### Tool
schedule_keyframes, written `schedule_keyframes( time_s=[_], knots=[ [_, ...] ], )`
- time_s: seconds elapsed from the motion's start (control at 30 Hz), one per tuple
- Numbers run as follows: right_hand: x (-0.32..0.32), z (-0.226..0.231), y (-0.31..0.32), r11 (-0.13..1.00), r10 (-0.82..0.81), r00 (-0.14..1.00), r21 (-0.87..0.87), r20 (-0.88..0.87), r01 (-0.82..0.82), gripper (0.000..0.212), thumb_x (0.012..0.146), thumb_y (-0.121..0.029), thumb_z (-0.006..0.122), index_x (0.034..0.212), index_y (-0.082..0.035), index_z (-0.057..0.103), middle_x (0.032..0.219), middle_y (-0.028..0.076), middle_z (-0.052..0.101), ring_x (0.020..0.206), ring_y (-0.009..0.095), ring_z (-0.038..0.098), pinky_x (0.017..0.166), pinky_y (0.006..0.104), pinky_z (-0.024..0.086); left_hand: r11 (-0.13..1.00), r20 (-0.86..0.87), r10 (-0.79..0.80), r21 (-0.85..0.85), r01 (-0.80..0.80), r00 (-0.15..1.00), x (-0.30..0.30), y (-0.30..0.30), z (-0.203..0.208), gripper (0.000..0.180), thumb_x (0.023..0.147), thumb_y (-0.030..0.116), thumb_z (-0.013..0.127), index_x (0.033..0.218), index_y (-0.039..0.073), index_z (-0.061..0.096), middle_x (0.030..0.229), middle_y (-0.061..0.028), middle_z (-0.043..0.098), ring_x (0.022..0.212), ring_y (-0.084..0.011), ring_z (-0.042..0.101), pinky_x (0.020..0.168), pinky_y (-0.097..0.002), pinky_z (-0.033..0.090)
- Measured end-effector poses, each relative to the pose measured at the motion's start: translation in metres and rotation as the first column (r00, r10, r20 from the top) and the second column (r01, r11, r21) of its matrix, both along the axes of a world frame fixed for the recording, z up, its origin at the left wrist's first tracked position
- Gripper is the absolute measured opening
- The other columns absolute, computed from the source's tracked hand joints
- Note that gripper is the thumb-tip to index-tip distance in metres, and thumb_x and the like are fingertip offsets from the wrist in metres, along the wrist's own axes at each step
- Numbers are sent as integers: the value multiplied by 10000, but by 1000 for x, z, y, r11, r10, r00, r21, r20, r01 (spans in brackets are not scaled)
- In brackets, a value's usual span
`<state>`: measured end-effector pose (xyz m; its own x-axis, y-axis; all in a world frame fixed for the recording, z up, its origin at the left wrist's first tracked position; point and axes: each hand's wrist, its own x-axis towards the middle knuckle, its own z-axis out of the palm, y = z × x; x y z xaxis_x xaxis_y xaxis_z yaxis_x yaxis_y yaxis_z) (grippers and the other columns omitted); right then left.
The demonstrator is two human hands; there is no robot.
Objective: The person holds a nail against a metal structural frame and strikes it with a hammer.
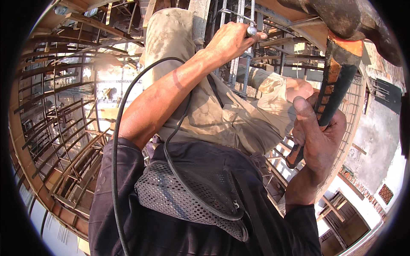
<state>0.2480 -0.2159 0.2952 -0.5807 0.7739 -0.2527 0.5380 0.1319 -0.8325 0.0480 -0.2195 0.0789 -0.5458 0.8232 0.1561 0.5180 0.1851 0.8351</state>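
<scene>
One hammer (339, 81) looms nearest, black-and-orange handle, right hand (318, 143) clamped round it. Left hand (230, 40) curls around one round-topped metal piece (251, 31) at several upright steel bars (234, 73), exact count unclear. One black cable (114, 179) loops up, partly blocked by left forearm (164, 96). One grey mesh pouch (179, 194) lies over dark shirt (171, 237).

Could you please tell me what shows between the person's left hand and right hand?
In the head view, metal bars and part of a beige trouser leg show between the left hand and the right hand.
</scene>
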Motion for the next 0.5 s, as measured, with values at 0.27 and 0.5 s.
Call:
schedule_keyframes(
  time_s=[0.27, 0.5],
  knots=[
    [2, -5, -4, 1000, 24, 1000, -8, 15, -24, 264, 879, -136, 772, 705, -45, 595, 638, -70, 470, 641, 37, 391, 568, 230, 297, 993, 71, -88, -70, 93, 994, -6, -2, 3, 431, 968, 444, 624, 928, 29, 735, 617, -173, 580, 585, -361, 538, 626, -468, 463],
    [-1, -55, 13, 977, 174, 951, 73, 257, -199, 262, 916, -207, 678, 752, -14, 611, 593, 7, 477, 592, 125, 419, 565, 305, 358, 991, -5, -130, 31, 130, 992, -10, -3, -10, 501, 953, 491, 615, 905, -1, 696, 646, -212, 621, 655, -399, 637, 646, -472, 501]
  ],
)
